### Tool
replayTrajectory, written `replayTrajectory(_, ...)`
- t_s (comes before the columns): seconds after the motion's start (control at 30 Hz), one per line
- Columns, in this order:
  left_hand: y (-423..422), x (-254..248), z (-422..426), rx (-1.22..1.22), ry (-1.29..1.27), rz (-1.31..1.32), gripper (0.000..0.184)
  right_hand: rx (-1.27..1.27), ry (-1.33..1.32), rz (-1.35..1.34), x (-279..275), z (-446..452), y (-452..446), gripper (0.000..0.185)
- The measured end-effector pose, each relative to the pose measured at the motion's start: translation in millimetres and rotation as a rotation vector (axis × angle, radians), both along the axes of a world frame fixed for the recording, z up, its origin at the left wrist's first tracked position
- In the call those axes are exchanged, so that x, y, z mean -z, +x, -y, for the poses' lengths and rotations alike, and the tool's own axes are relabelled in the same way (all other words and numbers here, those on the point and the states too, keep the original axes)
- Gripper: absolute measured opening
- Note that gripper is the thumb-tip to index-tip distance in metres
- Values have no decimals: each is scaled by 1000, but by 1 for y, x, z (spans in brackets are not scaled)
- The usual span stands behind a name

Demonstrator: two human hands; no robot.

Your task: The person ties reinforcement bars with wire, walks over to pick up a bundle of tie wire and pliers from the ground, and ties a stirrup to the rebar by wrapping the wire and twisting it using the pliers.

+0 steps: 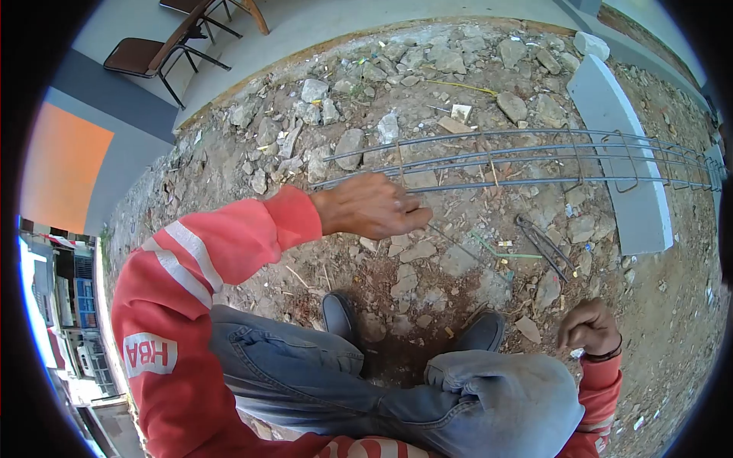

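My left hand (374, 207) is closed beside the near end of a rebar cage (458, 159), its knuckles just below the bars. From its fingertips a thin wire (458, 247) slants down to the right, seemingly pinched there. The cage is made of long parallel bars with square stirrups spaced along them, and runs off to the right. Beyond my right knee, my right hand (590, 328) hovers with fingers curled; whatever it may hold is hidden. Between the hands, a pair of pincers (544, 243) lies on the ground with its handles spread.
Rubble and stones (350, 149) cover the soil. A grey slab (620, 156) stands under the cage on the right. Green strips (519, 256) lie near the pincers. Brown chairs (145, 57) stand on the raised floor at upper left. My shoes (338, 314) rest on the dirt.
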State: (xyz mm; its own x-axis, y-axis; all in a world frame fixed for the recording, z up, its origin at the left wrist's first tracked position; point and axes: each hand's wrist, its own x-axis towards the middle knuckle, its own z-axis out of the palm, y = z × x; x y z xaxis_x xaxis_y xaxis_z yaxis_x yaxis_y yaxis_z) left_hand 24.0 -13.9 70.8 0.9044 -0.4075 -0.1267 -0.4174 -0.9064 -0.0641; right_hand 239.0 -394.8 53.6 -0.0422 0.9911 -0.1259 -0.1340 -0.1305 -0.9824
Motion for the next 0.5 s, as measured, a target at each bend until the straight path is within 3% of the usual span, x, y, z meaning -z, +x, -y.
replayTrajectory(0.07, -17, -4, -5, -20, -30, 50, 16, 595, -9, -386, -7, -3, -2, 22)
replayTrajectory(0.1, -22, -8, 2, -44, -36, 21, 17, 583, -1, -388, -5, -11, 1, 22)
replayTrajectory(0.17, -29, -18, 10, -96, -55, 3, 18, 744, -220, 818, -8, -28, 12, 23)
replayTrajectory(0.2, -31, -25, 13, -108, -54, -42, 17, 727, -218, 829, -10, -31, 10, 23)
replayTrajectory(0.27, -36, -24, 13, -120, -69, -86, 17, 187, -146, 1261, -11, -26, -2, 22)
replayTrajectory(0.3, -35, -23, 7, -129, -39, -118, 18, -86, -234, 938, -9, -23, -4, 28)
replayTrajectory(0.33, -32, -23, -1, -137, -5, -145, 18, -78, -237, 952, -17, -20, 1, 28)
replayTrajectory(0.4, -28, -13, -19, -124, -75, -81, 18, -26, -96, -87, -37, -12, 17, 31)
replayTrajectory(0.43, -30, -6, -22, -112, -151, -45, 19, 520, 37, -268, -30, 1, 8, 33)
replayTrajectory(0.5, -22, 6, -17, -62, -122, 11, 19, 673, -75, -166, -27, 2, 8, 32)
